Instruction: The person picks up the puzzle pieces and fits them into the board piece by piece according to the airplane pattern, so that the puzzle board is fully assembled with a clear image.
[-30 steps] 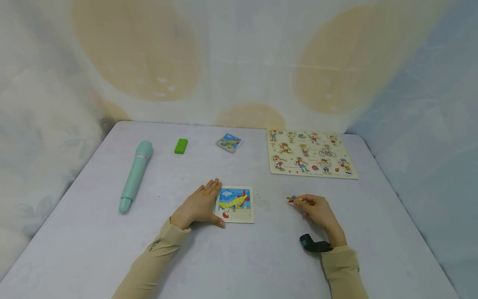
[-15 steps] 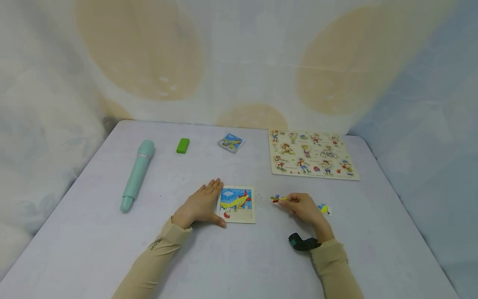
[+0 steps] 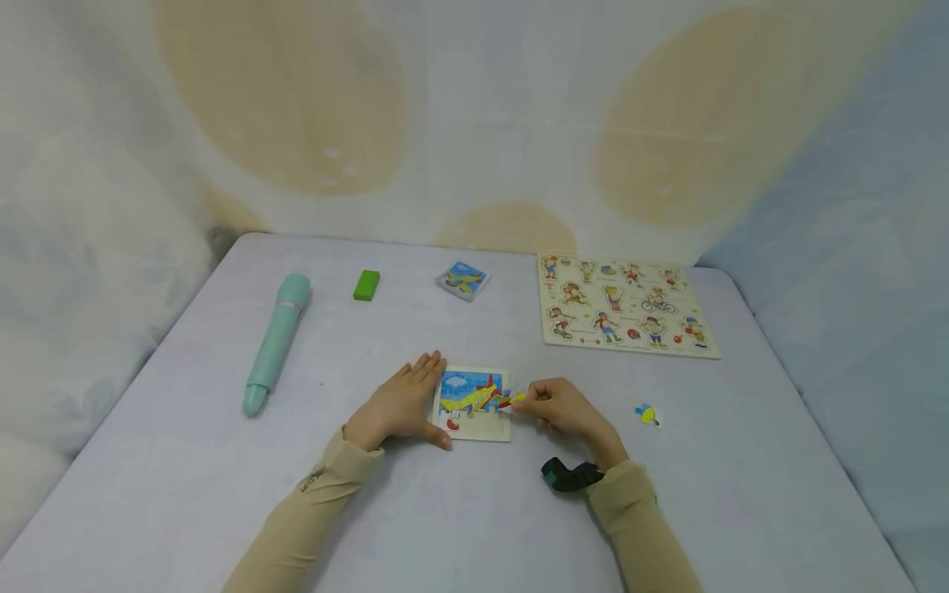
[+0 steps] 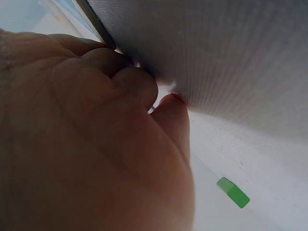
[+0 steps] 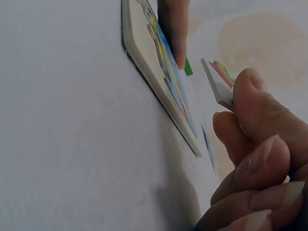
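An airplane jigsaw board (image 3: pixel 474 428) with a pale wooden frame lies mid-table, its upper part filled and bare wood showing along the bottom. My left hand (image 3: pixel 400 403) rests flat at the board's left edge, fingers straight and thumb at the lower left corner. Between thumb and forefinger my right hand (image 3: pixel 567 408) pinches a puzzle piece (image 5: pixel 220 86) with red and yellow print. In the head view that piece overlaps the board's right side; the right wrist view shows it raised off the board. Another puzzle piece (image 3: pixel 648 415), blue and yellow, lies on the table to the right.
A mint-green microphone-shaped object (image 3: pixel 276 346) lies at the left. Behind the board are a green block (image 3: pixel 366 285) and a small airplane picture card (image 3: pixel 463 281). A wooden peg puzzle (image 3: pixel 630 305) with children figures lies at the back right.
My right hand has moved left with the pinched piece, from right of the board to over its right edge, uncovering the loose blue and yellow piece. The left hand stays at the board.
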Motion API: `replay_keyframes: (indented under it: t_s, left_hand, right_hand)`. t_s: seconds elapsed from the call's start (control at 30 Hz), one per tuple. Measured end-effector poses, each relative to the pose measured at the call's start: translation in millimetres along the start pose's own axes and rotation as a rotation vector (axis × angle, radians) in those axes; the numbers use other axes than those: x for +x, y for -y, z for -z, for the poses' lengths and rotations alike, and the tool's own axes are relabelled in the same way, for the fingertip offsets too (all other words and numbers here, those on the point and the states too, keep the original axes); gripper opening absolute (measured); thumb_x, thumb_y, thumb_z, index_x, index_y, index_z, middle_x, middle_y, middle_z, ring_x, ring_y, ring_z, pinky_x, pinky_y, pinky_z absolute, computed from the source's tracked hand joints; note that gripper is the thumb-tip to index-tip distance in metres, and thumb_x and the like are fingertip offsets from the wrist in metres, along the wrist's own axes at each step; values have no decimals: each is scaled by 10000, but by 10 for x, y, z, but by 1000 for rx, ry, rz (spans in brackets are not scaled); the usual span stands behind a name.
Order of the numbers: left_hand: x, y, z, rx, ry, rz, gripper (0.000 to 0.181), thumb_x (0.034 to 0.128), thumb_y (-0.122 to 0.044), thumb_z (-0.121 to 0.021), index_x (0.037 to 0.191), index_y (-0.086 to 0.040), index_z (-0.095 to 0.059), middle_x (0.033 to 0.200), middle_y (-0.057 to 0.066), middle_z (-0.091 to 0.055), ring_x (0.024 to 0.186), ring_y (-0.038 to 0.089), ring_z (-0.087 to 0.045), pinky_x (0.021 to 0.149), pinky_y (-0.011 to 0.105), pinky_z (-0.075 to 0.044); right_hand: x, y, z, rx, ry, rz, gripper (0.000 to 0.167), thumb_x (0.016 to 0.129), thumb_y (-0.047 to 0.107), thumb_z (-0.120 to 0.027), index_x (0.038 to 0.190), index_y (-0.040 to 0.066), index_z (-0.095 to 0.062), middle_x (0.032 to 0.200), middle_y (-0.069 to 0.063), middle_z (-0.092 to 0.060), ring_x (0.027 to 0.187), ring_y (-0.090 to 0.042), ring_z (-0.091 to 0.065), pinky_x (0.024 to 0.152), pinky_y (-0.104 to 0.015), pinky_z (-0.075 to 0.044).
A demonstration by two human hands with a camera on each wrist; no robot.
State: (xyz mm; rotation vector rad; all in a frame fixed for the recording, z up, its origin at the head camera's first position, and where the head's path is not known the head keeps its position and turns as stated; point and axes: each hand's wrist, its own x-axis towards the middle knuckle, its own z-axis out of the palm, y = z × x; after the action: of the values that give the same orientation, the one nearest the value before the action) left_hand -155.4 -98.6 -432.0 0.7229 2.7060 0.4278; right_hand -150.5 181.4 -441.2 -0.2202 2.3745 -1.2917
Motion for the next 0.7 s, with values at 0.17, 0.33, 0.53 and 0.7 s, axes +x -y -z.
replay_keyframes:
  t_s: [0.17,0.33,0.53,0.7]
  left_hand:
    - [5,-2,4,-4,2,1,1288,611,-594,-839,1535,8,-175,1623,171,-129,1515,323,-110,1229,494,-161]
    - [0,-7,11,-6,4,2,1285,614,-590,-840,1535,8,-175,1623,173,-129,1515,324,-110,1227,500,-162]
    - [-2,-8,11,3,1,-2,1282,617,-593,-836,1533,16,-177,1621,180,-132,1513,331,-116,1224,506,-169]
    - [-6,-10,21,2,2,-6,1282,621,-592,-835,1533,17,-172,1622,180,-126,1513,332,-115,1223,507,-171]
  right_hand:
    - [34,64,-76,66,74,8,285,913,225,-668,707,48,-581,533,55,-536,447,-63,-450,432,-172,-372]
    - [62,112,-131,60,126,41,326,957,265,-607,763,4,-632,581,54,-589,477,-62,-492,425,-171,-381]
    - [66,166,-185,23,127,39,349,983,296,-558,737,49,-574,561,36,-502,464,-86,-442,417,-193,-345]
    - [79,221,-231,23,146,34,354,1009,292,-507,725,83,-525,529,39,-439,448,-96,-426,414,-204,-335]
